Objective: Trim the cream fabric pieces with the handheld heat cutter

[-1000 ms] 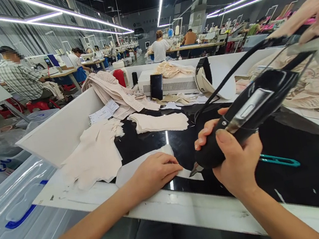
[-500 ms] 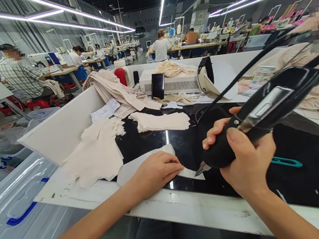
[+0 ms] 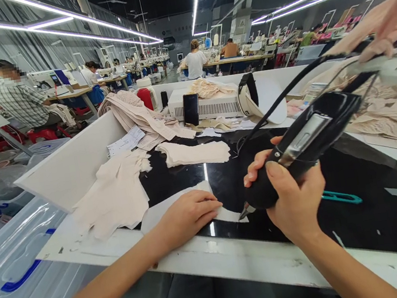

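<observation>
My right hand [image 3: 295,194] is closed around a black corded cutting tool [image 3: 306,145], whose metal tip touches a thin white fabric piece [image 3: 177,203] on the glossy black worktop [image 3: 362,224]. My left hand [image 3: 189,214] lies flat on that piece with fingers stretched out, pressing it down. A pile of beige fabric pieces [image 3: 116,196] sits left of my left hand, and a smaller stack of beige pieces [image 3: 194,153] lies farther back.
Teal thread snips [image 3: 342,197] lie right of my right hand. A white box unit [image 3: 214,106] with a phone [image 3: 191,109] leaning on it stands at the back. Another person's hand [image 3: 385,24] reaches in at top right over beige garments [image 3: 394,109]. A clear plastic bin lid [image 3: 16,276] lies at left.
The tool and my right hand have shifted slightly; my left hand stays pressed on the fabric piece. The other person's hand at top right has moved.
</observation>
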`<state>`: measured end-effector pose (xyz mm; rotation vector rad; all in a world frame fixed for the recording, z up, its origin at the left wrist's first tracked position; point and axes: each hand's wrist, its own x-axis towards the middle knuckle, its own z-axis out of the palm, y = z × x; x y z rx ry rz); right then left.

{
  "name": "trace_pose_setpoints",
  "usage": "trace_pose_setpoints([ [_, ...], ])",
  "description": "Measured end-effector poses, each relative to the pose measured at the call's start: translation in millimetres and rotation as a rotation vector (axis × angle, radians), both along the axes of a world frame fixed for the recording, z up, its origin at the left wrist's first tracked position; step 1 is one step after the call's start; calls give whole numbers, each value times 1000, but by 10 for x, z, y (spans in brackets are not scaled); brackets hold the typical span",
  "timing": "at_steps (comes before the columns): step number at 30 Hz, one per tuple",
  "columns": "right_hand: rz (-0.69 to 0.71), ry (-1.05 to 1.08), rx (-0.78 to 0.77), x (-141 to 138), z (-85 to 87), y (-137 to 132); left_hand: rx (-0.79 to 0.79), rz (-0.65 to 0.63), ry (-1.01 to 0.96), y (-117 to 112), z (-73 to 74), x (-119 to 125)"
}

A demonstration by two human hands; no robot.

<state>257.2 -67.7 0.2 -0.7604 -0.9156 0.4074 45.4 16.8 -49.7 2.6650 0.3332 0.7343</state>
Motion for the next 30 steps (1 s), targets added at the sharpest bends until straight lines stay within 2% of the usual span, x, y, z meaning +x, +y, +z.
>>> trace_pose_setpoints([
  [4,10,-38,12,38,-21,18,26,57,19,85,77,-169],
  [9,-36,-45,-10,146,-41,131,68,71,156,191,99,-429],
  [12,-86,-37,-12,232,-30,271,-10,122,238,42,160,-440],
  [15,-128,-28,1,290,-6,374,-170,157,335,-227,308,-341],
  [17,-138,-33,12,297,4,386,-283,165,401,-369,417,-257],
  [19,-133,-46,16,283,1,359,-325,187,449,-418,494,-182],
  [21,-120,-47,8,254,-14,318,-283,220,474,-363,522,-117],
  [23,-117,-30,-4,220,-33,289,-200,198,460,-230,510,-49],
  [26,-124,-8,-12,172,-48,292,-139,38,385,18,470,73],
  [30,-111,10,-16,117,-45,340,-195,-127,388,252,444,233],
])
